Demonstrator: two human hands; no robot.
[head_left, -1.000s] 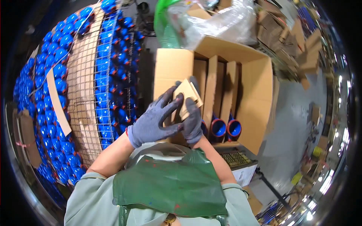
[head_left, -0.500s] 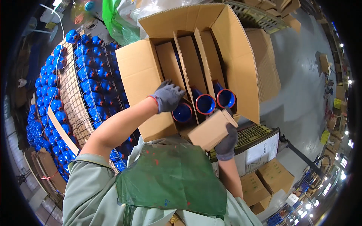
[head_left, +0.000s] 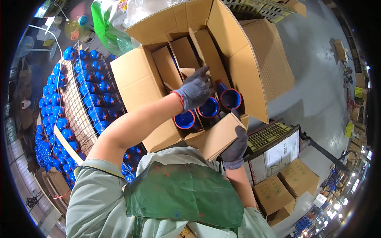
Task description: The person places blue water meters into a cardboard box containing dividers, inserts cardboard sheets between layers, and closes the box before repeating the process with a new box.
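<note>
A large open carton stands in front of me, split into lengthwise rows by cardboard dividers. Blue funnel-shaped pieces with red rims lie at its near end: a left one, a middle one and a right one. My gloved left hand is inside the carton over the middle row. Its fingers close on a small cardboard piece, partly hidden by the hand. My gloved right hand grips a stack of cardboard pieces by the carton's near right corner.
Many blue pieces with red ends sit in and around a wire mesh rack at left. Folded cardboard lies right of the carton. A yellow crate and closed boxes stand lower right. Green and clear plastic bags lie behind.
My left hand has moved right, from the left row to the middle row, and now has a cardboard piece. The carton appears shifted up and left in view. My right hand still holds the stack.
</note>
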